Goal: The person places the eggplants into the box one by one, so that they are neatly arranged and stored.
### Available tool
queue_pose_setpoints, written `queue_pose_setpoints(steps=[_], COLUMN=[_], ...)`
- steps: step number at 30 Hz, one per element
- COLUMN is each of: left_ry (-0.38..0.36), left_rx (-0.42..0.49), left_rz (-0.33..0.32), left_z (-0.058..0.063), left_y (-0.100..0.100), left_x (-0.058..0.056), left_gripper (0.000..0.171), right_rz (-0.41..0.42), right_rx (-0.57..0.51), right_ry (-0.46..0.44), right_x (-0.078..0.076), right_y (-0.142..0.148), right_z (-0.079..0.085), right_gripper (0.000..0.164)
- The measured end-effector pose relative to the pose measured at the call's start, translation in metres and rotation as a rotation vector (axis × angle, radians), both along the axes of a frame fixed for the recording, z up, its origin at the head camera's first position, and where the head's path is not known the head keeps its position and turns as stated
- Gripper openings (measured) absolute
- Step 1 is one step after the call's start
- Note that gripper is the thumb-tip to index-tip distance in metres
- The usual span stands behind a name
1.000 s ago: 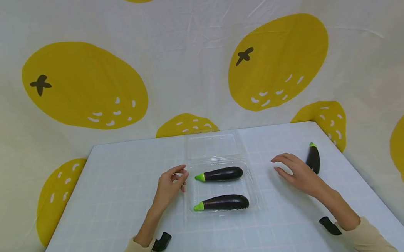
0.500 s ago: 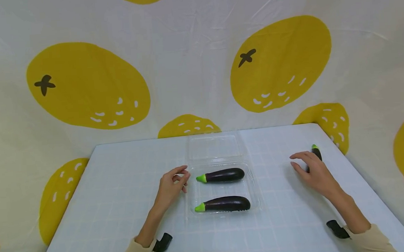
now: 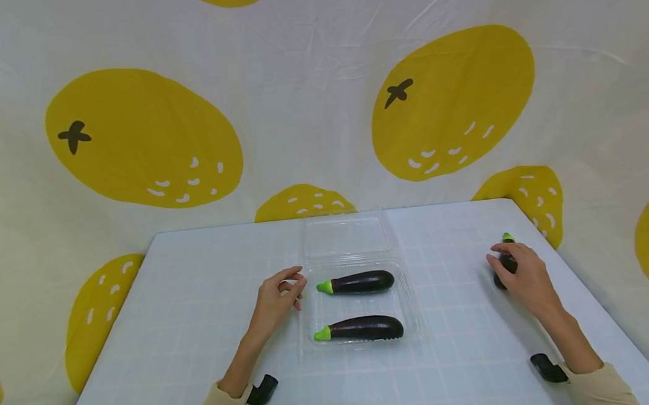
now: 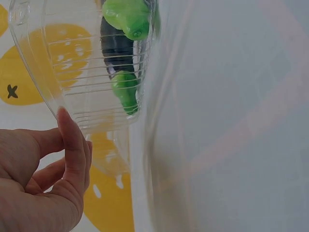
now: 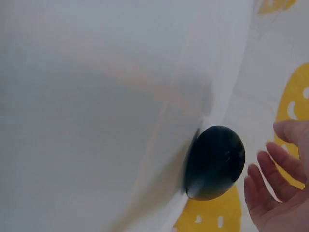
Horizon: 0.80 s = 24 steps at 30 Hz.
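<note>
A clear plastic clamshell container (image 3: 361,343) lies with its lid folded back, holding two dark eggplants with green stem ends, the far eggplant (image 3: 363,282) and the near eggplant (image 3: 365,328). At its left rim my left hand (image 3: 275,301) pinches the edge between thumb and finger; in the left wrist view the fingertips meet the rim's corner. A third eggplant (image 5: 216,163) lies on the table at the right. My right hand (image 3: 527,277) hovers over it and partly hides it in the head view. Its fingers are parted and loosely curved, and the right wrist view shows a gap to the eggplant.
The table (image 3: 205,265) has a pale checked cloth. Behind it hangs a white curtain (image 3: 307,104) printed with big yellow fruit. The container's lid (image 3: 346,235) reaches toward the table's back edge. Dark wrist devices (image 3: 548,368) sit at both sleeves.
My right hand has moved right, from beside the lone eggplant to over it. My left hand stays at the container's rim, and the two eggplants inside lie as before.
</note>
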<state>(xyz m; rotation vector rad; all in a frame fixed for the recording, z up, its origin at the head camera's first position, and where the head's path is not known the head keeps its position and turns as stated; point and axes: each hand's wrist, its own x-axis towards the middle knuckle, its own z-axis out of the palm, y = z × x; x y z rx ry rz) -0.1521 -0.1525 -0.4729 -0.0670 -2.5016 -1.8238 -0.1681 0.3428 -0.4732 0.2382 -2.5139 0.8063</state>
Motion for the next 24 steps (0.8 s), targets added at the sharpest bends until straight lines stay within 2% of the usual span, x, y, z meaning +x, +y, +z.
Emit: queue_pose_setpoints(steps=[6, 14, 24], left_ry=[0.004, 0.007, 0.041], left_rx=[0.005, 0.005, 0.018], left_rz=[0.017, -0.005, -0.020], left_z=[0.000, -0.002, -0.001], left_y=[0.002, 0.000, 0.000], left_x=[0.000, 0.000, 0.001], left_gripper=[0.041, 0.039, 0.038], right_rz=[-0.083, -0.156, -0.212], right_rx=[0.005, 0.023, 0.018], right_ry=[-0.081, -0.180, -0.277], right_x=[-0.002, -0.004, 0.001], right_y=[0.008, 0.014, 0.016], right_z=[-0.003, -0.004, -0.006], right_gripper=[0.036, 0.055, 0.061])
